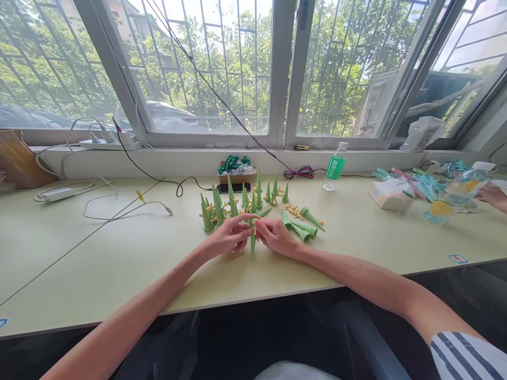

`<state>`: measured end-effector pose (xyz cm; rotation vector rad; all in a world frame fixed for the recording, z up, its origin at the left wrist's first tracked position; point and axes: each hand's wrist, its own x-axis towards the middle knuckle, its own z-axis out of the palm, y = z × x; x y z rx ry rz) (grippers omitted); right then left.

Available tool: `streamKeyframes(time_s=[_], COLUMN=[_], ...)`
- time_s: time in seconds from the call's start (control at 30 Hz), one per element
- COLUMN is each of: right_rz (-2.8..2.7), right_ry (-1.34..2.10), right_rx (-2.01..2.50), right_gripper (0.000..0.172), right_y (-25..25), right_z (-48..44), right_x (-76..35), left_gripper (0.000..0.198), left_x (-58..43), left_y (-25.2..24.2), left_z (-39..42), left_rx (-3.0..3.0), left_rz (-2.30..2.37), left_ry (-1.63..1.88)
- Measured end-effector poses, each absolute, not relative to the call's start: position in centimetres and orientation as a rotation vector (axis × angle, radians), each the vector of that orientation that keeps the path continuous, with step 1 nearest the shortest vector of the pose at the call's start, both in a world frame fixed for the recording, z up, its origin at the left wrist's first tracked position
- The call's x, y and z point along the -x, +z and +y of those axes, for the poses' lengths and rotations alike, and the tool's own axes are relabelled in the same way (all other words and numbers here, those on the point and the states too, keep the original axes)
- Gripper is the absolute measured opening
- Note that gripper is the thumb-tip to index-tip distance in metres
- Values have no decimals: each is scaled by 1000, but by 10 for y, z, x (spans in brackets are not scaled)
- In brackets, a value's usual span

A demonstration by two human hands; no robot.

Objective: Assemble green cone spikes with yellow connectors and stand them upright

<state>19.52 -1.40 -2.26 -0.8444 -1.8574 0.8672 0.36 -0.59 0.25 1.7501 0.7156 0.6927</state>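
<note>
Both my hands meet at the middle of the pale table (119,264). My left hand (227,237) pinches the top of a green cone-shaped spike (253,244) that points down toward me. My right hand (277,237) pinches the same spike from the other side, at a small yellow piece on it. Just behind my hands, several green spikes (237,203) stand upright with yellow fittings. To the right of them a few green spikes (303,227) lie on their sides next to loose yellow parts (293,211).
A small cardboard box (236,173) with green bags sits behind the spikes, a dark phone in front of it. A green-labelled bottle (335,168) stands at right. Cables and a power strip (106,141) lie at left. Another person's hand (493,195) works among packets at far right.
</note>
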Motion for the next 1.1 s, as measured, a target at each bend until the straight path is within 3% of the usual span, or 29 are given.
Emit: streamKeyframes(time_s=[0.23,0.4,0.53,0.7,1.1], right_rz=[-1704,-1760,-1955,-2183,-2252], right_ry=[717,382,330,255,236], right_rx=[966,1096,1167,1277,1287], right_gripper=[65,41,18,5,13], right_y=[-18,-14,-17,-20,-21], right_z=[-12,-6,-4,-5,-3], right_x=[-199,-203,-204,-205,-206], left_gripper=[55,52,44,37,34], left_x=[-4,-3,-1,-1,0], left_y=[4,5,5,5,4], left_z=[-6,-5,-5,-4,-2], left_rx=[-1751,-1792,-1849,-1931,-2367], left_rz=[724,805,912,1029,1154], left_ry=[706,708,709,640,652])
